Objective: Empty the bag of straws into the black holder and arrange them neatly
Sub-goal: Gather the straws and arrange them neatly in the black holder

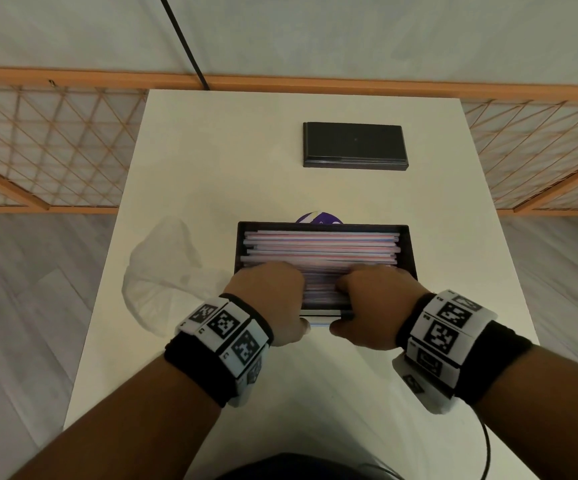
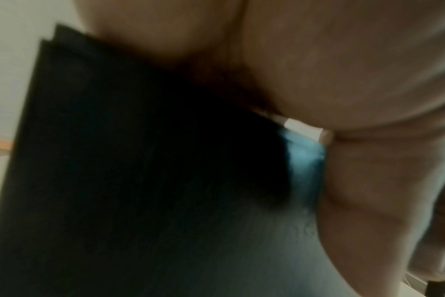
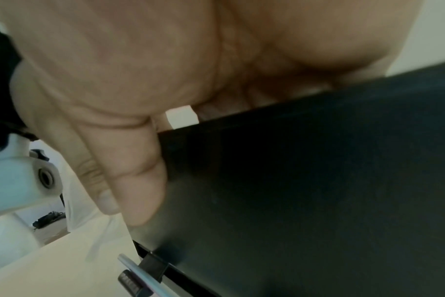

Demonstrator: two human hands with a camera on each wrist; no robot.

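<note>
Left hand [image 1: 273, 299]: we see it at the near left of the holder, fingers curled over the near wall onto the straws, thumb down the outside face; it grips the wall.
Right hand [image 1: 374, 303]: mirrors the left at the near right, fingers curled in over the straws, thumb [image 3: 140, 180] pressed flat on the outer black wall.
Holder [image 1: 412, 251]: black open box, on the table in front of us, between both hands.
Straws [image 1: 322, 247]: inside the holder, lying lengthwise left to right, pink, white and blue striped, roughly parallel; a few ends stick out unevenly at the left.
Bag [image 1: 162, 271]: clear plastic, crumpled, on the table just left of the holder.
Purple thing [image 1: 318, 218]: just behind the far wall, mostly hidden; we cannot tell what it is.
Lid [image 1: 355, 145]: black, flat, farther back on the table, well apart.
Table [image 1: 211, 150]: white top.
</note>
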